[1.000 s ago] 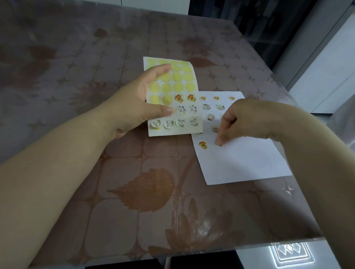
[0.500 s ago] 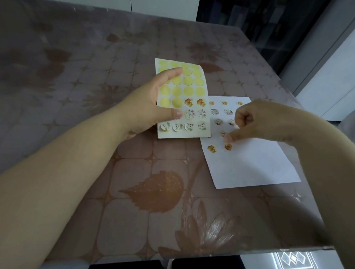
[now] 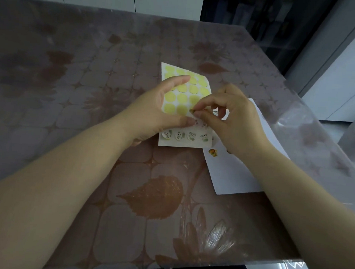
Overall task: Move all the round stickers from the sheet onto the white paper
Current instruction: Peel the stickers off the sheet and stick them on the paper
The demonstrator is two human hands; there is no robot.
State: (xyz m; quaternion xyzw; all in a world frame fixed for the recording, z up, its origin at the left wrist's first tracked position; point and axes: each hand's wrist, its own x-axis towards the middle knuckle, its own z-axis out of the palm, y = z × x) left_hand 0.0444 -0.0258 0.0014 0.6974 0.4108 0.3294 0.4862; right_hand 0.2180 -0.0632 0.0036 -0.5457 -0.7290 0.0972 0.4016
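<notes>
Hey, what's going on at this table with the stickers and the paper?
A person is moving round stickers from a sticker sheet to a white paper on the table. The left hand holds the sheet, while the right hand pinches an orange sticker at the sheet's middle, apparently peeling it off. Most upper spots are bare yellow circles; a bottom row of four stickers is not yet moved. One placed sticker shows near the paper's left edge.

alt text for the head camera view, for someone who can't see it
A person's right hand pinches an orange sticker on the sticker sheet, which the left hand holds at a floral table. White paper with stickers lies to the right.
</notes>
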